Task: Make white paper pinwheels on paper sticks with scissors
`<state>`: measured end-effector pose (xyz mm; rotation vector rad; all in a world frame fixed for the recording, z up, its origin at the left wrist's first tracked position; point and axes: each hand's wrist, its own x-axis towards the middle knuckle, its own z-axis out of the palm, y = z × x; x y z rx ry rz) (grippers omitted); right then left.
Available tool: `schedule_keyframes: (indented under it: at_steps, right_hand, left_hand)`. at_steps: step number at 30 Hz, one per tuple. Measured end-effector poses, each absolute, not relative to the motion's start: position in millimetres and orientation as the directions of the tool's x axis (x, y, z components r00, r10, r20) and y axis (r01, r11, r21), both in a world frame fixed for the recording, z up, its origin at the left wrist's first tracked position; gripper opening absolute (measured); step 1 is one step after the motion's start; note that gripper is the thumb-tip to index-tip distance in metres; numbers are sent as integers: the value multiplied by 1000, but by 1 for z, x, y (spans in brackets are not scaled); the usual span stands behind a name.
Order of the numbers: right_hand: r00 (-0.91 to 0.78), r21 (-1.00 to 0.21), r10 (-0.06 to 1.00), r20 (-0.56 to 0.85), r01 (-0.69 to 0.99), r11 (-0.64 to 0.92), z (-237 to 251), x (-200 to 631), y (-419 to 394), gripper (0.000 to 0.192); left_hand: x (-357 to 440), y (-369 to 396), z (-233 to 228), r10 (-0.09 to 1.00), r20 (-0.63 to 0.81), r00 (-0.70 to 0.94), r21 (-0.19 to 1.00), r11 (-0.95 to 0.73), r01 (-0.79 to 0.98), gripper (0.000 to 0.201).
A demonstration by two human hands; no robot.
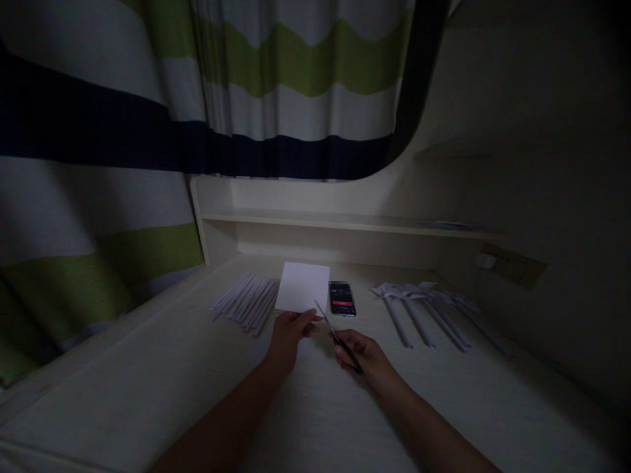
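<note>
Right hand (365,358) clasping black-handled scissors (349,355) in its fingers, left hand (287,336) with fingers at the near edge of the white paper (303,286), pinching or merely touching, can't tell, that sheet lying on the desk (315,407) just beside a phone (342,299).

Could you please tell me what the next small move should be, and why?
I would probably steady the white paper with the left hand, which is at its near edge, because the right hand holds scissors pointed toward the paper.
</note>
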<state>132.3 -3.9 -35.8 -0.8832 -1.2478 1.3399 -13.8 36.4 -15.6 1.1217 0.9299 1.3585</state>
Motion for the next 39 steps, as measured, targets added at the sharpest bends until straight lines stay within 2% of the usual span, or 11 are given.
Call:
schedule_keyframes:
  at_steps: [9, 25, 32, 34, 39]
  right_hand:
    - [-157, -979, 979, 133, -176, 105, -32, 133, -7, 33]
    - [-146, -968, 978, 151, -222, 116, -42, 134, 0, 32]
    - [-136, -967, 979, 152, -226, 118, -43, 136, 1, 32]
    - [-134, -965, 979, 156, -231, 122, -42, 136, 0, 32]
    - [-143, -970, 981, 131, -221, 97, -42, 135, -1, 32]
  left_hand:
    - [-14, 36, -15, 991, 115, 70, 961, -93, -260, 23]
    - [-13, 31, -13, 985, 106, 136, 973, -74, -219, 23]
    - [-12, 31, -15, 982, 122, 141, 958, -80, -274, 20]
    - [-12, 33, -16, 986, 123, 110, 945, -83, -317, 20]
    - [-17, 37, -14, 988, 126, -88, 909, -150, -390, 25]
